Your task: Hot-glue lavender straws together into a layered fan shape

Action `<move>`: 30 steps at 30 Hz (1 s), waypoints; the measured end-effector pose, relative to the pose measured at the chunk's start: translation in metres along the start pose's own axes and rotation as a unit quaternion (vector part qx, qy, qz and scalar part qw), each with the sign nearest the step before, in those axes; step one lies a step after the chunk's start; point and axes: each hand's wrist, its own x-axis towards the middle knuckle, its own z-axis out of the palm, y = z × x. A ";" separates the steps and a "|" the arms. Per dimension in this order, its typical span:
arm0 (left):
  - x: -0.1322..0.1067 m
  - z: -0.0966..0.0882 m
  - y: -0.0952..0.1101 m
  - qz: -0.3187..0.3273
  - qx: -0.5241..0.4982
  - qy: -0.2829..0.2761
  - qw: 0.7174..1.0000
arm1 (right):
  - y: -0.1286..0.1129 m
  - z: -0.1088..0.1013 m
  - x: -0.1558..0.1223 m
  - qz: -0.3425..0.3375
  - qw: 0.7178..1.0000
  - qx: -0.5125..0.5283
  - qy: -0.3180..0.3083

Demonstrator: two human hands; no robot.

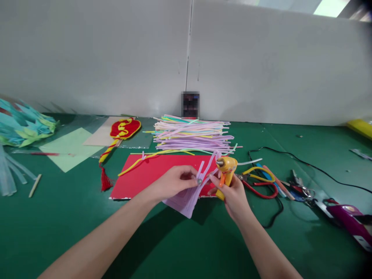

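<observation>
My left hand [177, 182] pinches a lilac piece made of pipe cleaners [186, 203], tilted over the front edge of a red board [154, 170]. Loose lilac stems rise from its upper end. In my right hand [232, 195] is a yellow hot glue gun [227, 166] with an orange trigger, its nozzle pointing left near those stems. A clear glue stick [250, 162] sticks out of its back. The right fingertips come close to the lilac piece; whether they touch it I cannot tell.
Behind the board lies a pile of pastel pipe cleaners [194, 135]. Left are a red and yellow fan with tassel [125, 129] and green paper [71, 149]. On the right are scissors [261, 182], a black cord [308, 161], keys [303, 190] and a purple object [347, 219].
</observation>
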 end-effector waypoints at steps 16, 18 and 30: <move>-0.003 -0.020 0.002 -0.001 -0.010 0.086 0.996 | -0.019 -0.016 0.007 -0.030 0.983 -0.167 0.068; -0.002 -0.021 0.001 0.011 -0.023 0.093 0.995 | -0.020 -0.017 0.007 -0.031 0.983 -0.169 0.071; -0.005 -0.024 0.007 -0.003 -0.033 0.082 0.996 | -0.030 -0.016 0.000 -0.041 0.971 -0.229 0.047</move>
